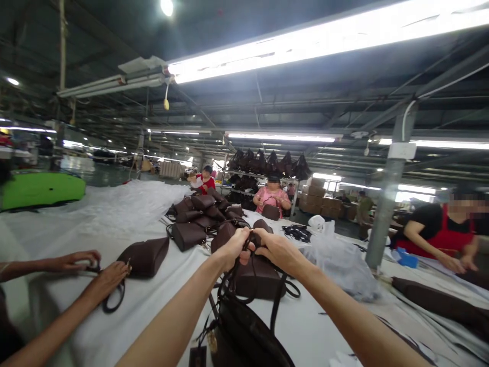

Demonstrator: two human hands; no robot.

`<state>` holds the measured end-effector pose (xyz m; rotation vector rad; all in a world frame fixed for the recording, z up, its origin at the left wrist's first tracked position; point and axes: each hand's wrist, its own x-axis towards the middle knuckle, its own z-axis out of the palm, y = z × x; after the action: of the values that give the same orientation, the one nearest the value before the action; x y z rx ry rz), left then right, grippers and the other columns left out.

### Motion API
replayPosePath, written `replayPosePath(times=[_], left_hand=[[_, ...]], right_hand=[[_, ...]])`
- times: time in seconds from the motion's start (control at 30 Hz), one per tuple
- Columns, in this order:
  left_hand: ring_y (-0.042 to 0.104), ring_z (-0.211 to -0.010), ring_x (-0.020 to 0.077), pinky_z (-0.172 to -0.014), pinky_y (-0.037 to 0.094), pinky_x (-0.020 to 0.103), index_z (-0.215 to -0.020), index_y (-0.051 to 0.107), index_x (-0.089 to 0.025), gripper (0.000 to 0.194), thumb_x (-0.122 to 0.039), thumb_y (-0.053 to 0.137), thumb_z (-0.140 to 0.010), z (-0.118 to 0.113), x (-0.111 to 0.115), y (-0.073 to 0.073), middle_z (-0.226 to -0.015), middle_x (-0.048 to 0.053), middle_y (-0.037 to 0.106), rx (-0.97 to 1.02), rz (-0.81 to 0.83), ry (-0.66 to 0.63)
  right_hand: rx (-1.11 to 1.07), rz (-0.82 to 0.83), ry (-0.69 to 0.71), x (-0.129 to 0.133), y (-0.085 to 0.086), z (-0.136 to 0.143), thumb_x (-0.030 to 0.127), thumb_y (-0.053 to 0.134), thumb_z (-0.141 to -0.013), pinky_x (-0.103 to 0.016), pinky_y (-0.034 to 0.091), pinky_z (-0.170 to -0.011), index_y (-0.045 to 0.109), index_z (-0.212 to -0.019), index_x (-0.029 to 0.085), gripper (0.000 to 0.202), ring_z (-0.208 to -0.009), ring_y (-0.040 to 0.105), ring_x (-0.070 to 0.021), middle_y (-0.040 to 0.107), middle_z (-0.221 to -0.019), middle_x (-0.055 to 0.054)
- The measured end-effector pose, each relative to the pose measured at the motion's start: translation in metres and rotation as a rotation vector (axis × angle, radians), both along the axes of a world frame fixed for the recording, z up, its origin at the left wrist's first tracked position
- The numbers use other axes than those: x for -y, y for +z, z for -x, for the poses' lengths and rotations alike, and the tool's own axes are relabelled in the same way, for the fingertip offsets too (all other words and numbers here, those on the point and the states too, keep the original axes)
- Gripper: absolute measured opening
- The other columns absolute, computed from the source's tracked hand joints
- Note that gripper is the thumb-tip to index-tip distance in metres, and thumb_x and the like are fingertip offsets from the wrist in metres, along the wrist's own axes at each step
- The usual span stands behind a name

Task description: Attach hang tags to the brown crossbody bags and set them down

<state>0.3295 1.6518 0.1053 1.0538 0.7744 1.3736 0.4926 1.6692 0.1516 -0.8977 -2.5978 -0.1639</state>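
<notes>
Held out over the white table, my left hand [234,251] and my right hand [275,251] are closed close together on a dark bag strap [249,238]. Small metal hardware seems to show between the fingertips, but its exact form is hidden. Below them a dark brown handbag [248,331] lies nearest to me, with straps rising from it and a dark tag [197,356] hanging at its left. Just beyond, another brown handbag [260,280] rests on the table under my hands.
A heap of brown handbags [191,232] lies ahead. At left, a co-worker's hands [103,280] handle a brown bag [147,257]. White wrapping [130,201] covers the far left, and clear plastic bags [336,265] lie right, near a metal post [387,199]. Other people work around the table.
</notes>
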Motion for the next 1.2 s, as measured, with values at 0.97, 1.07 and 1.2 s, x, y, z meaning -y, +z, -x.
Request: replayPosePath(times=[0.97, 1.07, 1.2], left_hand=[[0.017, -0.037, 0.0002, -0.04, 0.014, 0.015, -0.071, 0.029, -0.022, 0.053, -0.051, 0.074, -0.073, 0.029, 0.004, -0.047, -0.053, -0.014, 0.031, 0.121, -0.01, 0.0], [0.018, -0.037, 0.0003, -0.04, 0.012, 0.016, -0.072, 0.034, -0.022, 0.051, -0.05, 0.076, -0.07, 0.024, 0.002, -0.046, -0.052, -0.013, 0.033, 0.13, 0.024, 0.005], [0.02, -0.037, 0.0011, -0.04, 0.013, 0.017, -0.078, 0.046, -0.018, 0.051, -0.053, 0.08, -0.063, -0.008, 0.002, -0.043, -0.05, -0.013, 0.034, 0.137, 0.047, -0.002]], right_hand=[[0.106, 0.178, -0.02, -0.034, -0.013, -0.049, 0.024, 0.047, -0.09, -0.02, 0.037, -0.048, 0.058, -0.067, 0.019, 0.026, -0.044, 0.055, -0.0103, 0.062, -0.054, 0.004], [0.035, 0.108, -0.122, -0.037, -0.021, -0.053, 0.024, 0.031, -0.097, -0.023, 0.038, -0.052, 0.055, -0.072, 0.019, 0.035, -0.045, 0.056, -0.0118, 0.062, -0.055, 0.0], [0.013, 0.006, -0.159, -0.029, -0.031, -0.022, 0.028, 0.034, -0.097, -0.026, 0.039, -0.062, 0.057, -0.086, 0.019, 0.027, -0.071, 0.065, -0.0189, 0.069, -0.074, -0.007]])
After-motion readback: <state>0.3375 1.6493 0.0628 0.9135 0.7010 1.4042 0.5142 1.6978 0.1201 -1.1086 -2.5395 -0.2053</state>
